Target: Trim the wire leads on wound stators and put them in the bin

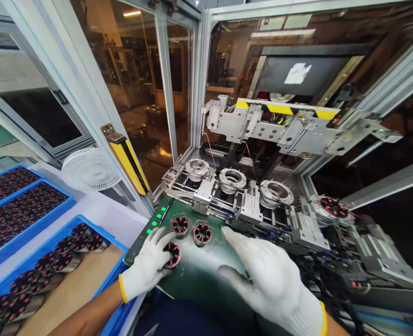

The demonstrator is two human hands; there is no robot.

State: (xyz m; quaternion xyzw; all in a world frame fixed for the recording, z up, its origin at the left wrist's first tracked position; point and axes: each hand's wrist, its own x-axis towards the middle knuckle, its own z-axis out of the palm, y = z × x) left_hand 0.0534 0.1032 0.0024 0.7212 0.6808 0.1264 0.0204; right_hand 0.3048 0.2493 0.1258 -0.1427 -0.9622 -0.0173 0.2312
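My left hand (149, 261), in a white glove with a yellow cuff, curls its fingers around a motor stator (173, 255) with a black core and red-copper windings, low over the green work surface (195, 289). Just beyond it a second stator (180, 225) and a third stator (202, 233) rest on that surface, thin loose wires looping around them. To the right, my gloved right hand (271, 273) is slightly blurred, its thumb and fingers apart and nothing between them. It hovers near the front of the machine.
Several metal ring fixtures (232, 179) line the machine; the rightmost fixture (332, 208) holds a stator. A steel crossbeam (272, 128) hangs above them. At left stand a blue tray (120, 261) with stators, fuller blue trays (68, 203), a white fan (90, 169) and a yellow-black post (129, 163).
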